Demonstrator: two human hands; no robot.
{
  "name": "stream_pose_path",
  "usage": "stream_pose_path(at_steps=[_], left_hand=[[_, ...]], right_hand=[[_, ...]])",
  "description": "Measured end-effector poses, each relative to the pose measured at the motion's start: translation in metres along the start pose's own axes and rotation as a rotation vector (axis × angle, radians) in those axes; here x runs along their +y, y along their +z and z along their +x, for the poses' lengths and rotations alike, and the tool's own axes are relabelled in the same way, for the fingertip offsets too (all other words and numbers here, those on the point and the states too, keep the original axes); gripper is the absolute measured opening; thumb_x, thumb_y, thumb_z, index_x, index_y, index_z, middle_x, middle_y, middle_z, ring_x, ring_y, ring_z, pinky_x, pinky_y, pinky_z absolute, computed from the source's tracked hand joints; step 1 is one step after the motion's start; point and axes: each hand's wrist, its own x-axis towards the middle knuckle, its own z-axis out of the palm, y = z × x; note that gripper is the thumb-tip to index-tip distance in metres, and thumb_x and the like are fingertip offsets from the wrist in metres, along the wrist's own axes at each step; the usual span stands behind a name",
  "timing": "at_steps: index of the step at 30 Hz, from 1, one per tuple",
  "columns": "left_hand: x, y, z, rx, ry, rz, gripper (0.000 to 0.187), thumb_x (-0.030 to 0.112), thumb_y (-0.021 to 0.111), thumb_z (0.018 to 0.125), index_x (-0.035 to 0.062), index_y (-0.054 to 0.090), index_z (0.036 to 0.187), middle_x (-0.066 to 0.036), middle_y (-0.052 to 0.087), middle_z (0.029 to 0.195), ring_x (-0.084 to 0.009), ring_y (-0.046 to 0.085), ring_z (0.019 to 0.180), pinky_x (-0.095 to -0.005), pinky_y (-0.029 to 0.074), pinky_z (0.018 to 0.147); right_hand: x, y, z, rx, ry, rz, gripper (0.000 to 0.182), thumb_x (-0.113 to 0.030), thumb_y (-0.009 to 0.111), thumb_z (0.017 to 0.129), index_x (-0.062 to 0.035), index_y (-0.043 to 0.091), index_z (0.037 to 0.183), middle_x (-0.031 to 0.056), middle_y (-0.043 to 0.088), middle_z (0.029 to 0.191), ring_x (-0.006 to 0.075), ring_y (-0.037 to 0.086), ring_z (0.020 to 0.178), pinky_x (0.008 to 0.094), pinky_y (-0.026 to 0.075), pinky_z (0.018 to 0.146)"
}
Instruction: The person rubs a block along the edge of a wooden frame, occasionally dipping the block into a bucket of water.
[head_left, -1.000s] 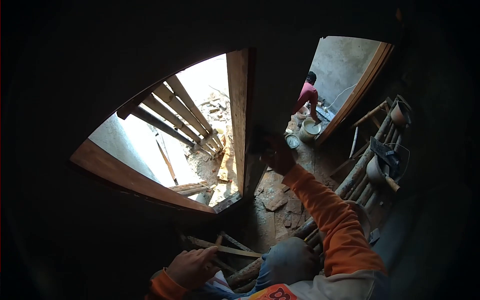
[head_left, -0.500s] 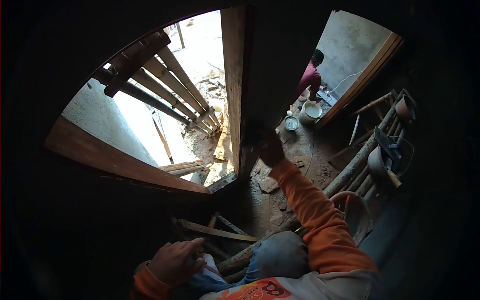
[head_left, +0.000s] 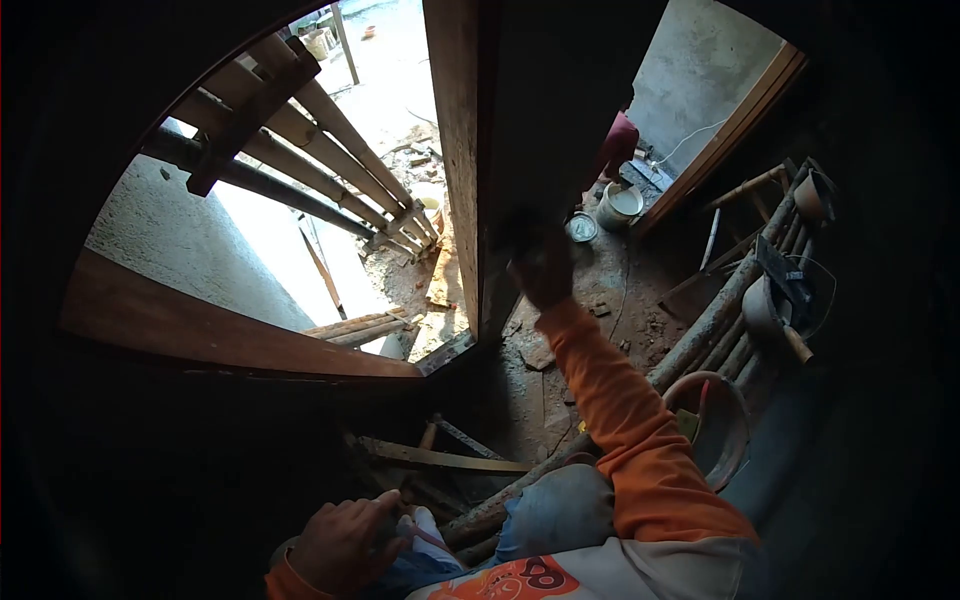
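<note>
My right hand (head_left: pixel 543 270), in an orange sleeve (head_left: pixel 625 410), reaches forward against the dark wall beside the wooden frame post (head_left: pixel 458 150). Its fingers are lost in shadow, and a dark shape near them is too dim to make out. My left hand (head_left: pixel 345 540) is low at the left, above my leg, with its fingers loosely bent and nothing visible in it. My jeans knee (head_left: pixel 560 510) rests near the wooden poles.
Another person (head_left: pixel 617 145) crouches in the far doorway near a white bucket (head_left: pixel 620 202). At the right are wooden poles (head_left: pixel 708 335), a bowl-like pan (head_left: pixel 762 310) and a round container (head_left: pixel 735 430). A bamboo grille (head_left: pixel 320 160) spans the opening at the left.
The view has shifted slightly. My right hand has moved a little up along the wall, and the other person is now more hidden behind it. My left hand stays low.
</note>
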Motion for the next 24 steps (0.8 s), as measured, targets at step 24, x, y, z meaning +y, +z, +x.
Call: stream_pose_path(at_steps=[24], left_hand=[[-0.003, 0.003, -0.02, -0.067, -0.173, -0.005, 0.057, 0.022, 0.07, 0.073, 0.0037, 0.045, 0.121, -0.01, 0.062, 0.093, -0.022, 0.062, 0.081, -0.0336, 0.045, 0.069]], right_hand=[[0.15, 0.021, -0.068, 0.327, 1.186, 0.684, 0.033, -0.014, 0.066, 0.072, 0.0007, 0.052, 0.098, 0.0092, 0.06, 0.092, 0.0158, 0.058, 0.082, 0.0307, 0.048, 0.075]])
